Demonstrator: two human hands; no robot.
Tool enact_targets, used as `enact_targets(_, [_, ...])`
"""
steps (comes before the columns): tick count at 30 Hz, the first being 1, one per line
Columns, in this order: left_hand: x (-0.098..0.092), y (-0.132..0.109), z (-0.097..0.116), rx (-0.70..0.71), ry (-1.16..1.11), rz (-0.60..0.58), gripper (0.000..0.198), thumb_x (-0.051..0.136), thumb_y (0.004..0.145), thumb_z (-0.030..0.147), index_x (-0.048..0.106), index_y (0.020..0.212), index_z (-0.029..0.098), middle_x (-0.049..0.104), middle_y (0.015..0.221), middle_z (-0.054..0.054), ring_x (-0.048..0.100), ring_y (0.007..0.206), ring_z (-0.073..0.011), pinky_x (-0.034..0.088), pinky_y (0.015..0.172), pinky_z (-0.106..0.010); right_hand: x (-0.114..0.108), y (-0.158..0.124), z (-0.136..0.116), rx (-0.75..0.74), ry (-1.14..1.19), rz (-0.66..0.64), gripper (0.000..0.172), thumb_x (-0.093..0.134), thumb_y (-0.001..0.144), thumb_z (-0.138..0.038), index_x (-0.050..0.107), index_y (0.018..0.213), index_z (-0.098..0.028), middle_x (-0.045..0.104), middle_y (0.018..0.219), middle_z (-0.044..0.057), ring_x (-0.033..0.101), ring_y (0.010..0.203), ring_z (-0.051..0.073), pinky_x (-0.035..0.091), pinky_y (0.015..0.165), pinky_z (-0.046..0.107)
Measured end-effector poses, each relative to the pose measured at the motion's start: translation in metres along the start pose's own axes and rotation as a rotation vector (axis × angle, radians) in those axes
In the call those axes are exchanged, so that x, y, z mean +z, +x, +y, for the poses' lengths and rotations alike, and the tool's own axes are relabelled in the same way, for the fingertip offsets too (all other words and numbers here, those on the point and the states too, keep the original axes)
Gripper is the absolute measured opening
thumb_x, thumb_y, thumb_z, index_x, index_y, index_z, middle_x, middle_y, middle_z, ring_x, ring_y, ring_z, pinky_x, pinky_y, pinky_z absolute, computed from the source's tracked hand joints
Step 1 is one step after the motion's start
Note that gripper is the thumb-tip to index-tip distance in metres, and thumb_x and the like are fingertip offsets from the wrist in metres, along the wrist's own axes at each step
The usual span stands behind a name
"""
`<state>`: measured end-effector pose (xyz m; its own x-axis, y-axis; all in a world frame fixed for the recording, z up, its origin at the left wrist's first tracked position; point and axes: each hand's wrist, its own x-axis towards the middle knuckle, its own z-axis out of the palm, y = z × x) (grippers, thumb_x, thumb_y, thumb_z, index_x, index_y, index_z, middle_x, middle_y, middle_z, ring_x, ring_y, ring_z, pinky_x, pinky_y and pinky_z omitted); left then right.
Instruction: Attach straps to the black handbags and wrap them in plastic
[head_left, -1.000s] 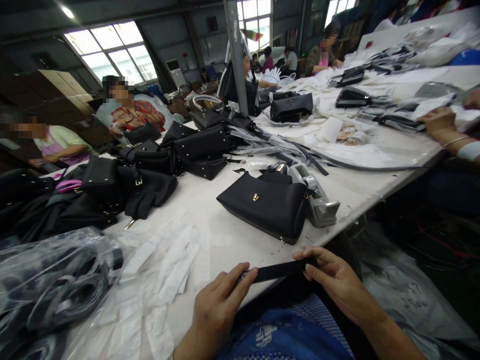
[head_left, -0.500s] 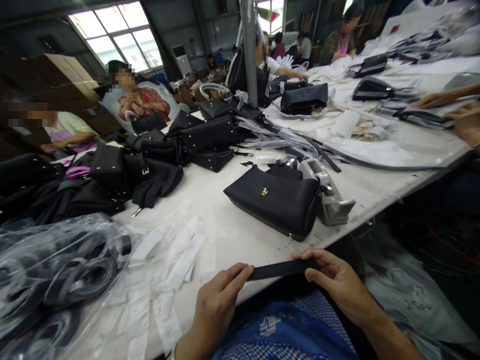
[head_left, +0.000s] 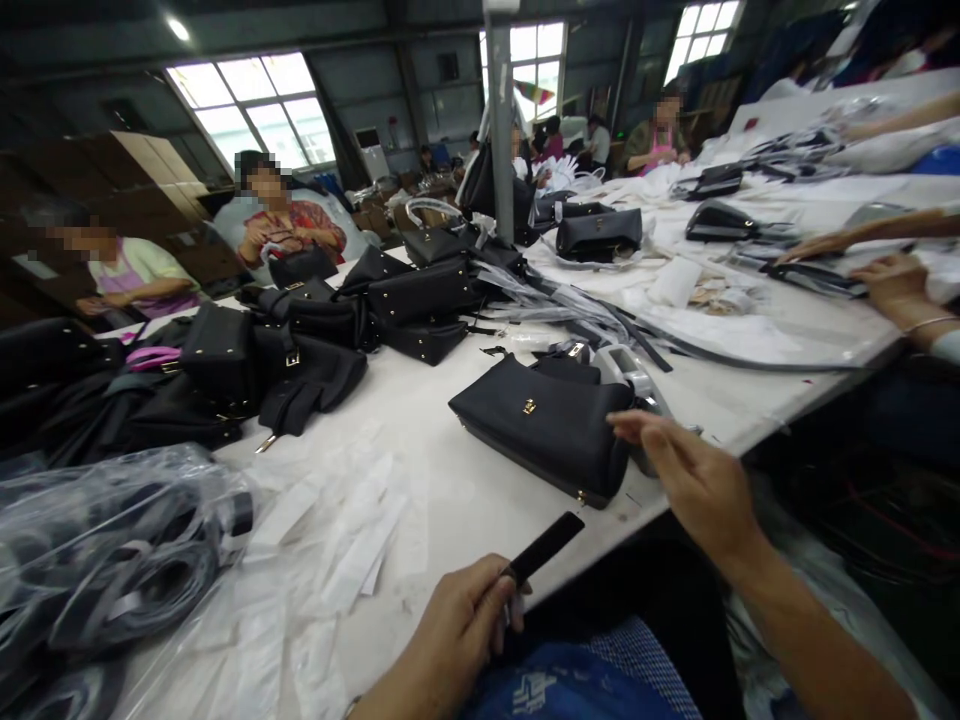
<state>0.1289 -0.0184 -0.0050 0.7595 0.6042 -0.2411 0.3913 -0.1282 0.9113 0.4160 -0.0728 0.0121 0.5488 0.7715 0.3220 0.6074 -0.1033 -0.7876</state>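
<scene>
The fingers of the left hand [head_left: 474,612] pinch the strap [head_left: 551,545], at six o'clock from the bag [head_left: 536,425]; whether the right hand [head_left: 697,480] grips anything, I cannot tell. Probably a reach toward the dispenser [head_left: 636,376]; next calls for a steady strap.

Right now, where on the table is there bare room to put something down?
The table shows a bare patch between the white strips and the black handbag, and another right of the grey dispenser. It is crowded at left with piled black bags and plastic-wrapped coils, and behind the handbag with wrapped straps.
</scene>
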Motion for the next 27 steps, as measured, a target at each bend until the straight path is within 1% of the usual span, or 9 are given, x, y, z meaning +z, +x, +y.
enact_targets(2, [-0.005, 0.003, 0.005, -0.035, -0.155, 0.002, 0.046, 0.039, 0.099, 0.055, 0.062, 0.094, 0.015, 0.061, 0.068, -0.002, 0.052, 0.051, -0.0094, 0.041, 0.048, -0.020, -0.005, 0.042, 0.012, 0.031, -0.338, 0.030, 0.042, 0.050, 0.096, -0.044, 0.064, 0.128, -0.020, 0.072, 0.122, 0.013, 0.068, 0.108, 0.030, 0.049, 0.097, 0.044])
enact_targets(4, [-0.010, 0.007, 0.009, -0.038, -0.239, 0.014, 0.049, 0.043, 0.096, 0.060, 0.061, 0.097, 0.015, 0.061, 0.071, -0.002, 0.052, 0.052, -0.0092, 0.041, 0.047, -0.019, -0.003, 0.076, 0.021, 0.019, -0.409, -0.027, 0.043, 0.061, 0.088, -0.043, 0.070, 0.118, -0.014, 0.074, 0.112, 0.019, 0.068, 0.104, 0.037, 0.051, 0.092, 0.050])
enact_targets(8, [-0.020, 0.012, 0.020, -0.005, -0.263, 0.064, 0.050, 0.048, 0.093, 0.062, 0.062, 0.101, 0.014, 0.058, 0.070, 0.000, 0.046, 0.048, -0.0066, 0.035, 0.044, -0.018, 0.012, 0.097, 0.008, -0.144, -0.366, -0.121, 0.021, 0.068, 0.084, -0.035, 0.076, 0.096, -0.019, 0.076, 0.096, 0.011, 0.070, 0.090, 0.029, 0.054, 0.084, 0.042])
enact_targets(13, [-0.045, 0.013, 0.049, 0.054, -0.120, 0.190, 0.051, 0.043, 0.097, 0.059, 0.060, 0.114, 0.014, 0.046, 0.054, 0.007, 0.032, 0.039, -0.0052, 0.022, 0.038, -0.018, 0.031, 0.043, -0.040, -0.533, -0.225, -0.185, 0.014, 0.062, 0.092, -0.022, 0.073, 0.100, -0.020, 0.072, 0.097, 0.006, 0.064, 0.097, 0.020, 0.053, 0.091, 0.032])
enact_targets(16, [-0.062, 0.013, 0.077, 0.146, 0.001, 0.158, 0.046, 0.042, 0.098, 0.055, 0.060, 0.116, 0.016, 0.049, 0.055, 0.007, 0.035, 0.039, -0.0060, 0.026, 0.039, -0.018, 0.041, -0.004, -0.055, -1.013, -0.176, -0.253, 0.017, 0.058, 0.094, -0.013, 0.072, 0.104, -0.012, 0.070, 0.086, 0.007, 0.063, 0.093, 0.020, 0.054, 0.094, 0.034])
enact_targets(18, [-0.068, 0.018, 0.093, 0.222, 0.116, 0.110, 0.039, 0.042, 0.100, 0.049, 0.063, 0.108, 0.017, 0.056, 0.062, 0.004, 0.041, 0.042, -0.0066, 0.033, 0.043, -0.020, 0.044, -0.028, -0.058, -1.217, -0.183, -0.257, 0.017, 0.058, 0.093, -0.009, 0.071, 0.103, -0.008, 0.069, 0.081, 0.006, 0.063, 0.091, 0.021, 0.054, 0.094, 0.036])
enact_targets(22, [-0.064, 0.046, 0.100, 0.343, 0.474, -0.010, 0.034, 0.047, 0.099, 0.043, 0.068, 0.089, 0.018, 0.067, 0.075, -0.001, 0.058, 0.065, -0.0138, 0.044, 0.063, -0.025, 0.037, -0.047, -0.053, -1.273, -0.166, -0.196, 0.014, 0.059, 0.092, -0.009, 0.072, 0.096, -0.009, 0.070, 0.079, 0.004, 0.066, 0.087, 0.020, 0.050, 0.105, 0.038])
enact_targets(25, [-0.056, 0.070, 0.091, 0.378, 0.585, -0.064, 0.031, 0.049, 0.097, 0.042, 0.070, 0.102, 0.020, 0.073, 0.096, -0.007, 0.065, 0.085, -0.0208, 0.048, 0.076, -0.031, 0.024, -0.051, -0.044, -1.227, -0.152, -0.169, 0.015, 0.059, 0.093, -0.009, 0.072, 0.101, -0.011, 0.073, 0.082, 0.003, 0.068, 0.088, 0.018, 0.048, 0.109, 0.039])
enact_targets(27, [-0.053, 0.079, 0.088, 0.328, 0.549, -0.109, 0.034, 0.047, 0.097, 0.042, 0.068, 0.112, 0.020, 0.072, 0.103, -0.008, 0.065, 0.083, -0.0206, 0.050, 0.072, -0.031, 0.016, -0.057, -0.035, -1.192, -0.121, -0.143, 0.017, 0.062, 0.092, -0.009, 0.071, 0.107, -0.012, 0.076, 0.091, 0.003, 0.068, 0.097, 0.018, 0.046, 0.112, 0.039])
